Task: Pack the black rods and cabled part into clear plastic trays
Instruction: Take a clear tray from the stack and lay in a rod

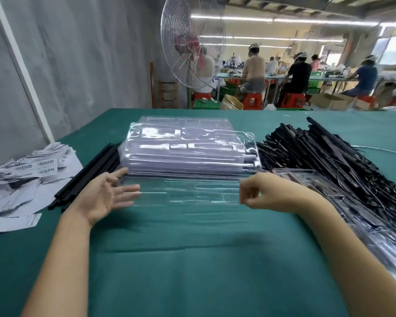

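A single clear plastic tray (188, 193) lies flat on the green table in front of a tall stack of clear trays (190, 147). My left hand (105, 195) is spread open at the tray's left end, its fingertips at the edge. At the tray's right end my right hand (258, 191) pinches the edge with curled fingers. Black rods (87, 177) lie in a bundle left of the stack. A heap of black cabled parts (329, 161) covers the table to the right.
Barcode labels and paper sheets (25, 179) pile up at the far left. Filled clear trays (343, 213) lie along the right edge under my right forearm. A large fan (192, 42) stands behind the table. Seated people work in the background.
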Demonstrator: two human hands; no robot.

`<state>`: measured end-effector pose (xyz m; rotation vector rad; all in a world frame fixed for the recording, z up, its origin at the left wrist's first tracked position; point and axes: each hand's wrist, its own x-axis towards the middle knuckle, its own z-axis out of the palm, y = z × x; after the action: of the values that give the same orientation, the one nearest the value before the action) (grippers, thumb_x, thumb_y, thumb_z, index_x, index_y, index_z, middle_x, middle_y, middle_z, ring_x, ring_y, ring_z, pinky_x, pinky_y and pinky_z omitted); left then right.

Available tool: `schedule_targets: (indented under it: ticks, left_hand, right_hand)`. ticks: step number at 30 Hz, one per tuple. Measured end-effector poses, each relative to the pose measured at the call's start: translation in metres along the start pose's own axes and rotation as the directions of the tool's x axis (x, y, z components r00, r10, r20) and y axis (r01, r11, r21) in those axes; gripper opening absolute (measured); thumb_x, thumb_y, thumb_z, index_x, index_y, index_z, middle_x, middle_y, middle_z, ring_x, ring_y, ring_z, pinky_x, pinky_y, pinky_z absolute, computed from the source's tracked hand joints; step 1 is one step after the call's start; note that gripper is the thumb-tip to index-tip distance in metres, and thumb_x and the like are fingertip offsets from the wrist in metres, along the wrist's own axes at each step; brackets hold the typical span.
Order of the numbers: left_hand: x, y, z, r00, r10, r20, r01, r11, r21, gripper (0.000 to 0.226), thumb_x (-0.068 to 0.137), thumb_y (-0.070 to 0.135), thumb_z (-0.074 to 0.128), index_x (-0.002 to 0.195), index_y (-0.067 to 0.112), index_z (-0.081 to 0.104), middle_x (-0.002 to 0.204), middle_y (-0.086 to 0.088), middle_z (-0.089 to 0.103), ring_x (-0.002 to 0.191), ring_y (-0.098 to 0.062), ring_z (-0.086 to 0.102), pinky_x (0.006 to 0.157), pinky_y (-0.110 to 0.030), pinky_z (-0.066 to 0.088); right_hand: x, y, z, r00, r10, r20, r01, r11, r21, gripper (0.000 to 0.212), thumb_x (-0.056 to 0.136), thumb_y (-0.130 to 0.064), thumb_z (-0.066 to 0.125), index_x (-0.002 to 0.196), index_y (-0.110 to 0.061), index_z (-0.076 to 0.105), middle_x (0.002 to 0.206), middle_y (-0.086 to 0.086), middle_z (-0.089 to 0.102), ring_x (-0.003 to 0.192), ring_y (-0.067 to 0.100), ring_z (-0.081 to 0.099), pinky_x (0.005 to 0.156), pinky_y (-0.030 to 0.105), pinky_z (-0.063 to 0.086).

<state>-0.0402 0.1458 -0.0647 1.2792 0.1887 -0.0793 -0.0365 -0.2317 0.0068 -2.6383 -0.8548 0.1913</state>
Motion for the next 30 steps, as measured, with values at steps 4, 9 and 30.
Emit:
schedule_targets:
  ticks: [4,9,30]
  left_hand:
    - [-0.016,-0.001,-0.015,0.981,-0.146,0.13,0.135,0.987,0.086,0.024,0.087,0.03,0.049,0.103,0.017,0.06,0.111,-0.024,0.067,0.092,-0.04,0.065,0.061,-0.041,0.058]
    - [-0.012,-0.011,-0.004,0.99,-0.103,-0.097,0.13,0.933,0.335,0.04,0.082,0.047,0.057,0.078,0.007,0.056,0.088,-0.012,0.064,0.088,-0.033,0.063,0.084,-0.046,0.052]
    - [0.014,-0.029,0.018,0.968,0.16,-0.191,-0.129,0.978,0.166,0.015,0.094,0.007,0.051,0.079,0.003,0.054,0.063,-0.012,0.069,0.056,-0.026,0.069,0.057,-0.037,0.059]
  right_hand:
    - [-0.02,0.0,0.007,0.957,0.046,0.288,-0.062,0.997,0.046,0.018,0.072,-0.008,0.063,0.073,-0.026,0.063,0.072,-0.01,0.062,0.072,0.012,0.059,0.071,0.037,0.052]
    - [-0.02,-0.001,0.033,0.809,0.057,0.585,-0.105,0.993,0.048,0.015,0.077,-0.013,0.068,0.078,-0.027,0.064,0.064,-0.016,0.06,0.065,0.008,0.057,0.061,0.023,0.046]
    - [0.059,0.081,-0.011,0.835,0.542,-0.095,-0.419,0.738,0.529,0.012,0.088,-0.008,0.054,0.079,-0.006,0.06,0.066,0.01,0.064,0.05,0.019,0.061,0.043,0.022,0.047]
